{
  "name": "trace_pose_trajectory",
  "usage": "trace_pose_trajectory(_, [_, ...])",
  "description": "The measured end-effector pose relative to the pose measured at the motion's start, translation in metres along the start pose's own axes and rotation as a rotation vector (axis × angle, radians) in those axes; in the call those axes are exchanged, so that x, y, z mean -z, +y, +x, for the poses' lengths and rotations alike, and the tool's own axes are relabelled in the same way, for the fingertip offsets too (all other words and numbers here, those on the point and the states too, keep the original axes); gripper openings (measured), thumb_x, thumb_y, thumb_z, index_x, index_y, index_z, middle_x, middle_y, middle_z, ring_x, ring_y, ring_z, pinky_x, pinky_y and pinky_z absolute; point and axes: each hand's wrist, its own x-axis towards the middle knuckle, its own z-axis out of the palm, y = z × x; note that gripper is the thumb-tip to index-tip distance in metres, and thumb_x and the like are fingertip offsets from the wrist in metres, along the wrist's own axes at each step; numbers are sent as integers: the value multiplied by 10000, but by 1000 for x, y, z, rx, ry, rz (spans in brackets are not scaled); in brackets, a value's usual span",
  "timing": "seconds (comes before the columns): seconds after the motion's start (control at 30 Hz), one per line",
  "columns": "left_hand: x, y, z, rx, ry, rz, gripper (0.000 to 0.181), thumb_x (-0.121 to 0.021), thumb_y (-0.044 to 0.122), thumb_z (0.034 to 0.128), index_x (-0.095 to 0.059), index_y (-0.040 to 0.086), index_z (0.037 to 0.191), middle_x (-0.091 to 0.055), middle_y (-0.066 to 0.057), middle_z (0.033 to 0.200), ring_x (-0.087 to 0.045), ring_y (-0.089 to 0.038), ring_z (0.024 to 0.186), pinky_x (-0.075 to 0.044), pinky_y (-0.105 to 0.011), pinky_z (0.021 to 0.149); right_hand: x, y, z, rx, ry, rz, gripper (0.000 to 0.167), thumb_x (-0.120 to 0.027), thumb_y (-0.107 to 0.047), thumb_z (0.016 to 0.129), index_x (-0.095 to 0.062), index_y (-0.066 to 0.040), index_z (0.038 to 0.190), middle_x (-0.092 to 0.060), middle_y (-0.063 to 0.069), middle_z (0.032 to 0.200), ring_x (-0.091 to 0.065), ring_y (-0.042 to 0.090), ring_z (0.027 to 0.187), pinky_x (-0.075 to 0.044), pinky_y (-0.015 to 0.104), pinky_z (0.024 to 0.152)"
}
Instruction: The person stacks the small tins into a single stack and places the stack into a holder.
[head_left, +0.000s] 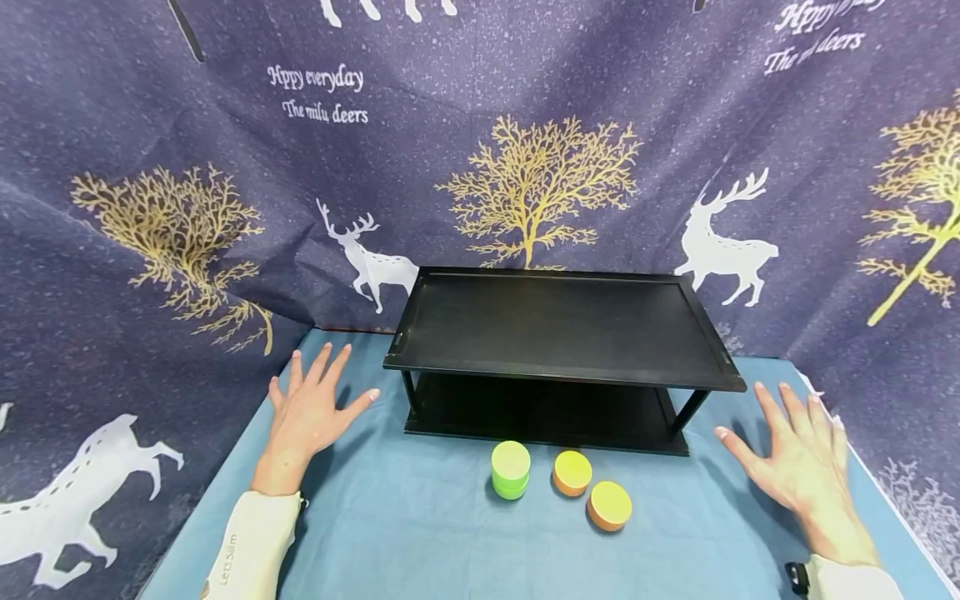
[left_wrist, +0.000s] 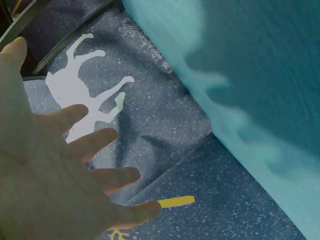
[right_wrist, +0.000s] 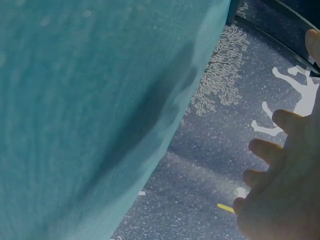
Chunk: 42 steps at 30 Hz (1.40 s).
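My left hand (head_left: 307, 417) is spread with straight fingers over the left side of the blue-covered table, holding nothing. On the right side my right hand (head_left: 802, 458) is likewise spread, its fingers apart and nothing in its grasp. Between them, toward the back, stands a black two-tier rack (head_left: 555, 325). Just in front of it sit a green round piece (head_left: 511, 469), which looks like two stacked, and two round pieces with yellow tops and orange sides, one yellow-topped piece (head_left: 572, 472) nearer the rack and another yellow-topped piece (head_left: 610, 506) closer to me. Both wrist views show the spread fingers.
A blue cloth (head_left: 420, 533) covers the table. Behind and beside it hangs a dark purple-blue curtain (head_left: 412, 150) printed with white deer and golden trees. The rack's lower shelf (head_left: 540, 412) lies in shadow under its top.
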Motion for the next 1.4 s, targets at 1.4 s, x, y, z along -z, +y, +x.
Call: trace_pose_trajectory(1.4, [3, -1, 1, -108, 203, -35, 746, -713, 609, 946, -593, 101, 1479, -580, -170, 1497, -451, -473, 1418, -309, -729, 1115, 1, -4, 4, 121, 234, 85, 802, -827, -434, 860, -558, 33, 1453, -547, 336, 1395, -444, 589, 1284, -273, 742, 1095])
